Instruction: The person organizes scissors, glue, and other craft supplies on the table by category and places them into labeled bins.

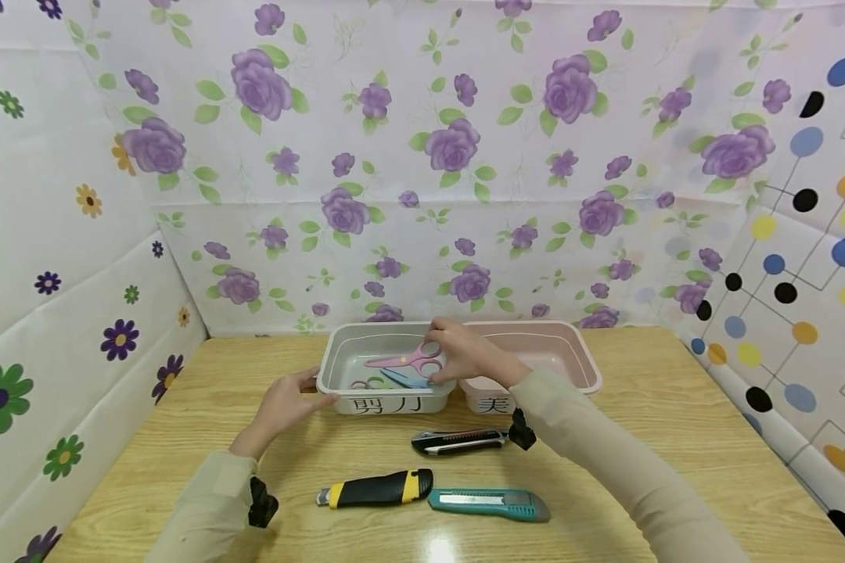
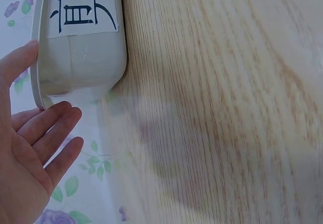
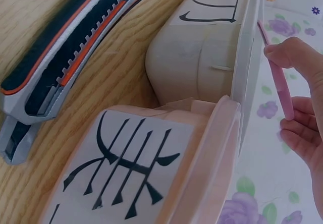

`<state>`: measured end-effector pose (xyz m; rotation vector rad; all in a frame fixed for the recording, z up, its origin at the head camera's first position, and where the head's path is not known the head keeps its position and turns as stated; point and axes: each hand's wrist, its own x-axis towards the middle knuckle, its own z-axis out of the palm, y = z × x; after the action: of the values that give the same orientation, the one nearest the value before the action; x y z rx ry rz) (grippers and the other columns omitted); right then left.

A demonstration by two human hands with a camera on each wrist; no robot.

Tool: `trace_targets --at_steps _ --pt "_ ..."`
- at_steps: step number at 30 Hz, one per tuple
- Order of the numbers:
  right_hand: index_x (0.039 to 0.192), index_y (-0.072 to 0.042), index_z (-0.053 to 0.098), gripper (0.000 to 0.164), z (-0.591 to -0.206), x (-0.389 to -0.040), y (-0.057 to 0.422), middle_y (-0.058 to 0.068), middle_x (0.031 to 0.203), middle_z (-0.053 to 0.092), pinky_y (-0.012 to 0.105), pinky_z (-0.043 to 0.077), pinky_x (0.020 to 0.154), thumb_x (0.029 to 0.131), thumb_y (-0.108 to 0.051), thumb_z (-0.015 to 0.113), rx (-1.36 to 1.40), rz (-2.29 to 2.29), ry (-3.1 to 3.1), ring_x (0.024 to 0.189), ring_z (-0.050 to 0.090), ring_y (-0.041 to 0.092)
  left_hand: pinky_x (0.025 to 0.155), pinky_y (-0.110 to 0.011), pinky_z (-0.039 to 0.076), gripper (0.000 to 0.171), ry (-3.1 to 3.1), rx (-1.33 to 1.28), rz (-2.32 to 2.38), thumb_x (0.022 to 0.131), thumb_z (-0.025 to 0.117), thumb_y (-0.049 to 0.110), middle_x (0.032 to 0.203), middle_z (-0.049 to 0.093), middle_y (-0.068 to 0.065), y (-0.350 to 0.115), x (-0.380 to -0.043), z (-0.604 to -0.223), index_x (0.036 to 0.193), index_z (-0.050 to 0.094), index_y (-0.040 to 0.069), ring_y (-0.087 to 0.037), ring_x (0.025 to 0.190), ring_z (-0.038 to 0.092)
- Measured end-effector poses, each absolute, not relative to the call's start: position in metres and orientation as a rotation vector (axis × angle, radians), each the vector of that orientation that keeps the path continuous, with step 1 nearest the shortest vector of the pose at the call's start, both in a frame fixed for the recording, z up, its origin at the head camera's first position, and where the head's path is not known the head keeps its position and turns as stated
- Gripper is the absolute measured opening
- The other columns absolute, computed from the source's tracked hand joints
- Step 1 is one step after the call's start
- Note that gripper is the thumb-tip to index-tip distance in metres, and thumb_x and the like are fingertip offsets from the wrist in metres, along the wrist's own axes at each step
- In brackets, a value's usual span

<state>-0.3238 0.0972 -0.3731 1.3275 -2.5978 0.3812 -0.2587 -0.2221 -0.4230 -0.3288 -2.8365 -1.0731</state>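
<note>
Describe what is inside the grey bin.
Green handles and a blue blade show inside. The right hand, holding pink scissors, hides the blade's right end and part of the bin.

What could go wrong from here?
The pink scissors could slip from the right hand and drop onto the blue scissors in the grey bin. The right wristband looks close to the black cutter and might knock it. The left hand touches only one end of the grey bin, so a bump could swing it.
</note>
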Motion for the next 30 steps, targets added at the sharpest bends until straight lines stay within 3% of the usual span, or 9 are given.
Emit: trace_targets --at_steps 7,18,30 --pt "0.103 -0.002 0.065 0.049 -0.373 -0.329 0.096 0.009 0.096 0.052 0.028 0.044 0.067 0.065 -0.031 0.077 1.329 0.399 -2.624 0.075 0.048 0.014 0.084 -0.047 0.046 0.074 -2.84 -0.333 -1.089 0.076 0.07 0.041 0.107 0.064 -0.018 -0.221 -0.261 -0.423 0.129 0.046 -0.005 -0.029 0.098 0.061" --pt "0.092 -0.005 0.069 0.039 -0.379 -0.337 0.09 0.007 0.091 0.054 0.028 0.045 0.068 0.064 -0.03 0.077 1.334 0.258 -2.665 0.077 0.052 0.017 0.084 -0.047 0.046 0.073 -2.835 -0.328 -1.103 0.076 0.071 0.04 0.107 0.064 -0.018 -0.218 -0.261 -0.42 0.128 0.047 -0.005 -0.03 0.098 0.061" --pt "0.099 -0.004 0.067 0.037 -0.383 -0.337 0.079 0.009 0.101 0.055 0.031 0.046 0.075 0.07 -0.025 0.074 1.334 0.308 -2.74 0.09 0.052 0.02 0.081 -0.047 0.048 0.069 -2.811 -0.363 -1.075 0.076 0.071 0.038 0.105 0.065 -0.018 -0.222 -0.26 -0.424 0.126 0.05 -0.006 -0.029 0.094 0.063"
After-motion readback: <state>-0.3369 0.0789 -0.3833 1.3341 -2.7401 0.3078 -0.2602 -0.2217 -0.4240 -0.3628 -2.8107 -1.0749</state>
